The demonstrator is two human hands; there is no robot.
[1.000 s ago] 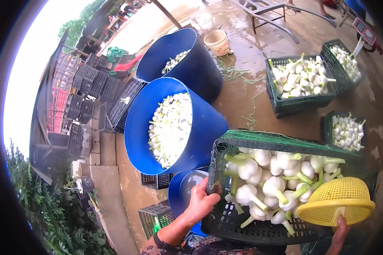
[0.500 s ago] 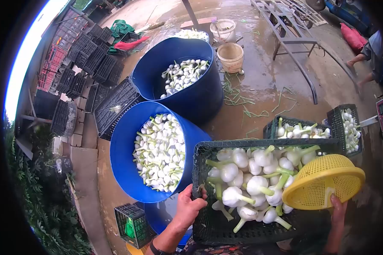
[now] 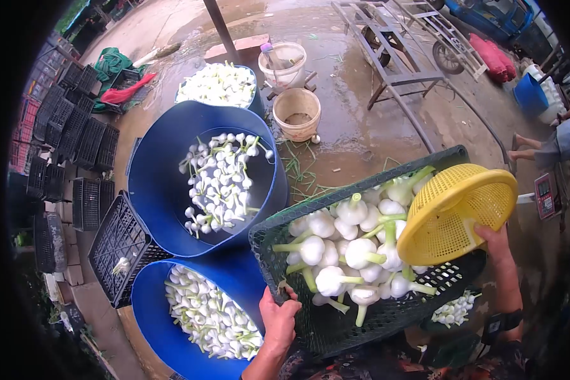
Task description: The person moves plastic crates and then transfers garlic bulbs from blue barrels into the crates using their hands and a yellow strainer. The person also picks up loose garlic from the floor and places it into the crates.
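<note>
A dark green plastic crate [image 3: 310, 221] of white garlic bulbs with green stems [image 3: 360, 252] is held up before me, tilted higher on its right. My left hand [image 3: 280, 322] is closed round the crate's left edge. At the crate's right end, my right hand [image 3: 495, 246] grips the rim of a yellow colander [image 3: 453, 218]; some of its fingers are hidden. Turned on its side, the colander overlaps the garlic bulbs. To the left of the crate, a large blue tub [image 3: 147, 218] holds water and floating garlic, and a nearer blue tub [image 3: 147, 323] is thick with bulbs.
Farther back stand another tub heaped with garlic [image 3: 218, 85] and two white buckets [image 3: 296, 114]. A black crate [image 3: 117, 247] leans by the tubs. Metal cart frames [image 3: 392, 76] lie beyond on wet ground. At right, a person's legs [image 3: 525, 145] show near a scale [image 3: 546, 195].
The crate, colander and both my hands have swung to a tilt, right end higher. My view has turned right, so the tubs appear lower and farther left.
</note>
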